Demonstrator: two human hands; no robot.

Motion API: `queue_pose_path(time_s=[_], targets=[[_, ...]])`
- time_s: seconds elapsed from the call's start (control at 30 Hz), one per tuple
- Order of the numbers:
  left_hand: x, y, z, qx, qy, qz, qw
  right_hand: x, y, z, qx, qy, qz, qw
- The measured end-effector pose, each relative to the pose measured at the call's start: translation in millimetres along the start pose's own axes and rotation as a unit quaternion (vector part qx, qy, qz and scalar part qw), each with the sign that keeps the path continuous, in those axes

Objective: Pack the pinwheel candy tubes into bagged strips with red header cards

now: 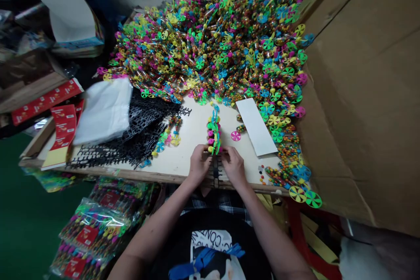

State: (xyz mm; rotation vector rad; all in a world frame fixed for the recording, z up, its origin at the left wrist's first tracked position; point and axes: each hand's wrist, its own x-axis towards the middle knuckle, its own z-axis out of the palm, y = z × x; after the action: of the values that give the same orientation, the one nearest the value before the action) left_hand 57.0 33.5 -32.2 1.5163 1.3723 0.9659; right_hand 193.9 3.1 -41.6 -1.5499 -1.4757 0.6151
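In the middle of the table's front edge, a black plastic toothed strip (215, 171) runs away from my body. A row of pinwheel candy toys (214, 134) with pink, yellow, green and blue parts stands along its far part. My left hand (199, 164) is closed with bent fingers at the near left end of this row. Opposite it, my right hand (234, 166) is closed at the near right end. Both sets of fingertips seem to pinch the nearest toy, though they partly hide it.
A big heap of pinwheel candy toys (210, 43) fills the back. Left lie black strips (144, 118), clear plastic bags (103, 109) and red printed cards (64, 127). A white card (256, 127) lies right, beside a tall cardboard box (361, 96). Packed bags (92, 232) sit below left.
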Motion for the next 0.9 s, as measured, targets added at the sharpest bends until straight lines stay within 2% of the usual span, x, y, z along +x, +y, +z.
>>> queue_pose_path(time_s=[0.23,0.3,0.37,0.43,0.53,0.63,0.7,0.8,0.9], targets=[[-2,1,-2.3,0.031,-0.017,0.031,0.999,4,-3,-7,-0.006,-0.029,-0.022,0.999],[-1,-1,-10.8,0.028,-0.030,0.042,0.998,7,-3,-15,-0.009,-0.043,-0.027,0.999],[8,-4,-24.3,0.035,-0.037,0.057,0.997,19,-1,-25,-0.020,-0.041,-0.031,0.998],[34,-5,-39.9,0.068,-0.016,0.075,0.995,43,3,-34,-0.045,-0.021,-0.035,0.998],[99,-3,-56.0,0.149,0.042,0.092,0.984,103,12,-38,-0.107,0.000,-0.035,0.994],[172,5,-54.9,0.250,0.042,0.078,0.964,170,21,-27,-0.194,-0.012,-0.024,0.981],[208,9,-47.0,0.338,0.012,0.069,0.938,207,25,-14,-0.253,-0.022,-0.010,0.967],[235,11,-33.7,0.451,-0.048,0.096,0.886,240,25,5,-0.317,-0.058,0.010,0.947],[238,5,-28.1,0.496,-0.063,0.131,0.856,248,20,20,-0.357,-0.098,0.019,0.929]])
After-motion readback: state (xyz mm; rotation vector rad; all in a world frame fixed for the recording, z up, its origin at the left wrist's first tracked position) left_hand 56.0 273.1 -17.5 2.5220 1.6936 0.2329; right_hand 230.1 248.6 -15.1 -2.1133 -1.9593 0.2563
